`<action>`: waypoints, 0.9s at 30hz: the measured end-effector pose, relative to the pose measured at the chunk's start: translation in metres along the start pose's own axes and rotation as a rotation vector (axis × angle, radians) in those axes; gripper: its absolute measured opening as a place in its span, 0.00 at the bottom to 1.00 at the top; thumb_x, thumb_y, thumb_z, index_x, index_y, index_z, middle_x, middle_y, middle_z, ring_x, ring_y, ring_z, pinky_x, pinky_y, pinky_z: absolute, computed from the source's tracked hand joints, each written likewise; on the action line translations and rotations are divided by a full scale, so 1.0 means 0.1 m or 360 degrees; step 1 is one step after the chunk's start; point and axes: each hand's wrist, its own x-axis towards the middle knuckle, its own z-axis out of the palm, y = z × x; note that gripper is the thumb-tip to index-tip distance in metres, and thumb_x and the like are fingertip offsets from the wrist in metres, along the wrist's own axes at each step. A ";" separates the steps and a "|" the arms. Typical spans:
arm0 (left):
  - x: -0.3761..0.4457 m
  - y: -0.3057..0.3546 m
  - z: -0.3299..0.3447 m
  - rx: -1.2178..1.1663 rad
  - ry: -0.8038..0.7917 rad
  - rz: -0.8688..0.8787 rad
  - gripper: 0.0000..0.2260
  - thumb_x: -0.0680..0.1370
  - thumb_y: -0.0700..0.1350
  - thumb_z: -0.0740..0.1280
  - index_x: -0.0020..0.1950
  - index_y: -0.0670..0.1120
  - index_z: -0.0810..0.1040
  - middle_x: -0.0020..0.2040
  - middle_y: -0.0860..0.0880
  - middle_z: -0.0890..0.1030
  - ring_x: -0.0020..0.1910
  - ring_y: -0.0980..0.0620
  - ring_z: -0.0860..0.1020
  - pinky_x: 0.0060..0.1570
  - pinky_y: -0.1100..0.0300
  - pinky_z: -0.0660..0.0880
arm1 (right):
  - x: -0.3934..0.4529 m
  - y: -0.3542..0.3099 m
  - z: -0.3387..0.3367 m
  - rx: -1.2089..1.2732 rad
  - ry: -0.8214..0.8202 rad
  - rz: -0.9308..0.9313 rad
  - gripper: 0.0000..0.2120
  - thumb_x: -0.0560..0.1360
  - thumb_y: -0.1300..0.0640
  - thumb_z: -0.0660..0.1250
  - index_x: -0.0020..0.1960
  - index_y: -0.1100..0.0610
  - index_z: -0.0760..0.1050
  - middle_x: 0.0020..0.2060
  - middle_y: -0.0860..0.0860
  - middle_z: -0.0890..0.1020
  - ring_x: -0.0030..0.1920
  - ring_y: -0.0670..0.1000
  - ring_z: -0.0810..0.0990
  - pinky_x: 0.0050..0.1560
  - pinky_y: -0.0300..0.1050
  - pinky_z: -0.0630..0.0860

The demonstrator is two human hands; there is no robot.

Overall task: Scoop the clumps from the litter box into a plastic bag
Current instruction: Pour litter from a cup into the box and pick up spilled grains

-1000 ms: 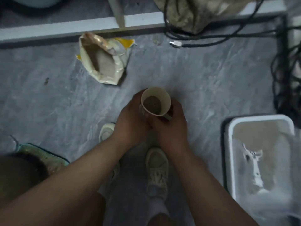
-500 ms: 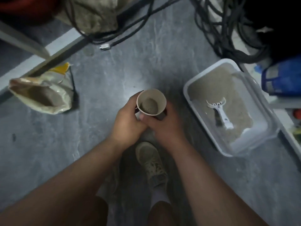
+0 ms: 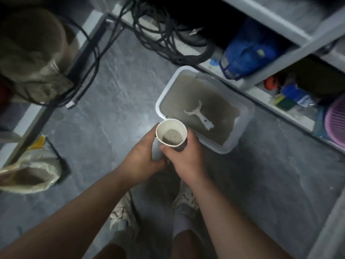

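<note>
swinging right since a second ago: view now centred on litter box (image 3: 240, 139), earlier cut off at the edge. paper cup (image 3: 171, 133) with litter kept upright, just beside the box. left hand (image 3: 139, 161) and right hand (image 3: 186, 161) both clamped round the cup. scoop (image 3: 200, 116) lies untouched on the litter; no plastic bag seen, so scooping judged not started.

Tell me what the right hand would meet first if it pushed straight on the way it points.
Probably the near rim of the white plastic litter box, just beyond the right hand gripping the white paper cup; depth is uncertain.
</note>
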 end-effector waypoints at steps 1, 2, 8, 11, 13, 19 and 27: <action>0.04 0.11 0.05 0.0007 -0.0055 0.0004 0.44 0.67 0.26 0.73 0.64 0.71 0.65 0.56 0.82 0.71 0.58 0.80 0.70 0.52 0.82 0.65 | 0.02 0.01 -0.13 0.0010 0.0044 0.0018 0.34 0.60 0.44 0.77 0.64 0.45 0.74 0.56 0.42 0.82 0.57 0.42 0.81 0.60 0.50 0.78; 0.08 0.16 0.10 0.0048 -0.0096 -0.0006 0.43 0.67 0.25 0.73 0.64 0.67 0.65 0.56 0.82 0.71 0.57 0.80 0.70 0.51 0.82 0.65 | 0.04 0.02 -0.26 0.0013 0.0086 0.0032 0.33 0.60 0.43 0.77 0.63 0.45 0.74 0.55 0.43 0.82 0.56 0.42 0.81 0.60 0.50 0.79; 0.40 0.43 0.33 0.0361 -0.0232 -0.0196 0.40 0.71 0.46 0.77 0.78 0.53 0.63 0.74 0.56 0.69 0.71 0.60 0.69 0.72 0.59 0.66 | 0.22 0.12 -0.98 -0.0048 0.0288 0.0105 0.31 0.61 0.45 0.80 0.61 0.49 0.75 0.54 0.45 0.81 0.55 0.47 0.80 0.58 0.43 0.76; 0.63 0.47 0.51 0.0484 -0.0246 -0.0172 0.37 0.74 0.44 0.76 0.79 0.52 0.62 0.75 0.54 0.67 0.73 0.59 0.65 0.69 0.66 0.60 | 0.34 0.27 -1.20 -0.0072 0.0345 0.0155 0.30 0.63 0.49 0.81 0.62 0.54 0.74 0.49 0.40 0.73 0.54 0.45 0.75 0.54 0.34 0.68; 0.79 0.45 0.64 0.0535 -0.0261 -0.0185 0.35 0.75 0.45 0.75 0.78 0.53 0.63 0.76 0.54 0.68 0.75 0.55 0.65 0.71 0.62 0.63 | 0.42 0.42 -1.24 -0.0082 0.0381 0.0200 0.32 0.62 0.47 0.80 0.62 0.54 0.73 0.52 0.44 0.73 0.57 0.48 0.76 0.58 0.40 0.72; 1.27 0.24 1.03 0.0707 -0.0434 -0.0152 0.29 0.75 0.41 0.72 0.75 0.50 0.68 0.73 0.49 0.72 0.71 0.50 0.70 0.64 0.66 0.64 | 0.71 0.93 -1.27 -0.0033 0.0535 0.0393 0.36 0.58 0.38 0.76 0.62 0.49 0.72 0.56 0.50 0.81 0.56 0.52 0.81 0.56 0.55 0.80; 1.85 -0.03 1.38 0.1133 -0.0765 0.0044 0.32 0.77 0.49 0.68 0.79 0.50 0.61 0.80 0.49 0.62 0.72 0.44 0.71 0.69 0.49 0.70 | 1.18 1.29 -1.26 -0.0008 0.0612 0.0531 0.37 0.61 0.39 0.79 0.64 0.53 0.73 0.56 0.50 0.82 0.55 0.50 0.82 0.55 0.50 0.81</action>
